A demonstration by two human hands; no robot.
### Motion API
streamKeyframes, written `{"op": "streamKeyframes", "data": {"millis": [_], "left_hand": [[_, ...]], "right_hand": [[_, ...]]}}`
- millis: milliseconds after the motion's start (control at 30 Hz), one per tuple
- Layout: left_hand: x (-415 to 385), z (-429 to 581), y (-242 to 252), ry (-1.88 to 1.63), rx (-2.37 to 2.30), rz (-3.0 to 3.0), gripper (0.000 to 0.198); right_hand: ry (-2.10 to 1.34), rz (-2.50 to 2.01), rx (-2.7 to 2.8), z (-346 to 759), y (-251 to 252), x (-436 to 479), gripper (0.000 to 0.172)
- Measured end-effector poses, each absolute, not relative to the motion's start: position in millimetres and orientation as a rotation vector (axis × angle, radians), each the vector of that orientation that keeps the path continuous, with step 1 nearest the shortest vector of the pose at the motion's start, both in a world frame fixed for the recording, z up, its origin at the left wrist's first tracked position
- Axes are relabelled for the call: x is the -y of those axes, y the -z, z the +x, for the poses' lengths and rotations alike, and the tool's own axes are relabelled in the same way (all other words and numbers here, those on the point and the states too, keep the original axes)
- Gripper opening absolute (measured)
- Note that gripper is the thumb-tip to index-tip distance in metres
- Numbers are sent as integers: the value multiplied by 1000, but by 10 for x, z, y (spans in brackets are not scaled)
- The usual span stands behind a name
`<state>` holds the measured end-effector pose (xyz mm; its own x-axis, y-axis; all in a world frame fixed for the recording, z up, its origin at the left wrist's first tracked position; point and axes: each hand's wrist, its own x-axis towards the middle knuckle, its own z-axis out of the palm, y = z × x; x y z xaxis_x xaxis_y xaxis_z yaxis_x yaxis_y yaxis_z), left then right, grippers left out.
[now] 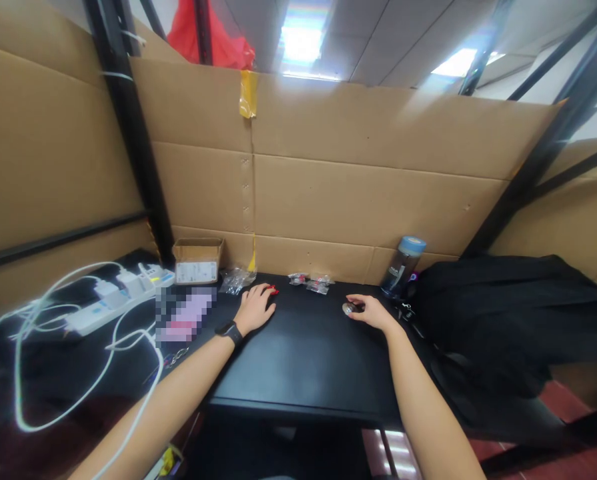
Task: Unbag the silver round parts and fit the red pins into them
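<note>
Head camera: right hand (372, 311) at four o'clock pinches a shiny piece (347, 309), which could slip if that pinch slackens; left hand (255, 309), half-open at seven, meets a red piece (274, 290), hold unclear.

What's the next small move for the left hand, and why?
Perhaps close the left hand gently on the red item: it pokes out beside that hand, grip unclear, whereas the right hand seems to pinch the small shiny object.
</note>
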<state>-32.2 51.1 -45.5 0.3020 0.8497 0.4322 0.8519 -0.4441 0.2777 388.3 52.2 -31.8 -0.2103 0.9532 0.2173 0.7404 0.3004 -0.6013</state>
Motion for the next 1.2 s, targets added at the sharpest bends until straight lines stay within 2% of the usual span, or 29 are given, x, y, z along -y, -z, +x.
{"op": "streamKeyframes", "data": {"millis": [267, 700, 933, 1200], "left_hand": [[-544, -367, 493, 861, 1662, -2550, 36], [-531, -383, 437, 977, 1643, -2636, 34], [-470, -370, 283, 948, 1467, -2877, 20], [-395, -277, 243, 881, 1320, -3118, 19]], "right_hand": [[-614, -1476, 1938, 3945, 353, -563, 55], [-545, -1460, 1896, 3865, 222, -482, 49], [-512, -1148, 2009, 3203, 96, -359, 27], [-873, -1064, 1956, 2457, 374, -204, 28]]}}
